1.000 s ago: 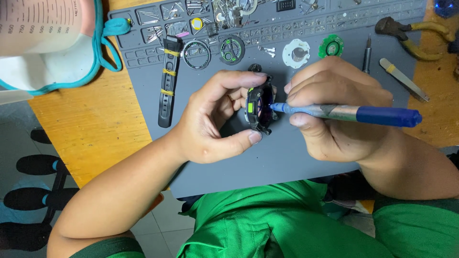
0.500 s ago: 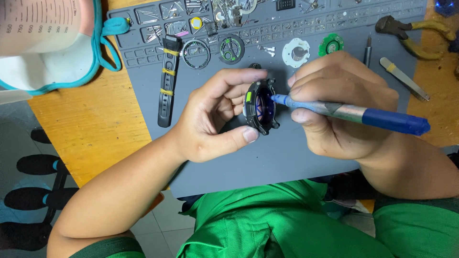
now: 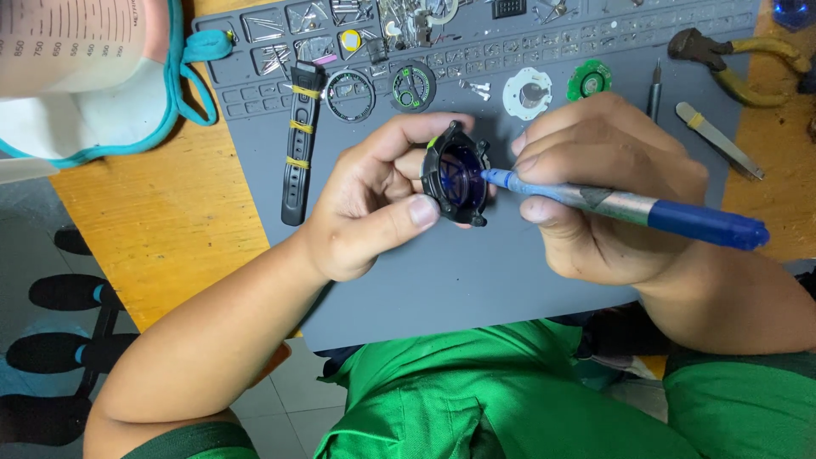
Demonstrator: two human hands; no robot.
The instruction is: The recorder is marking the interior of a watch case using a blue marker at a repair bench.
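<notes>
Now the left hand [image 3: 374, 212] pinches a black watch case [image 3: 457, 174] between thumb and fingers, up over the grey mat [image 3: 476, 280]. Its blue glass faces the right hand [image 3: 603, 191], which grips a blue tool [image 3: 629, 208]. That tool's tip touches the case. A black strap [image 3: 299, 140] lies nearby.

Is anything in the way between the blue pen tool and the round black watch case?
Nothing visible is. The left hand holds the black watch case above the grey mat, and the right hand holds the blue pen tool with its tip right at the case's rim. No other part sits between them.
</notes>
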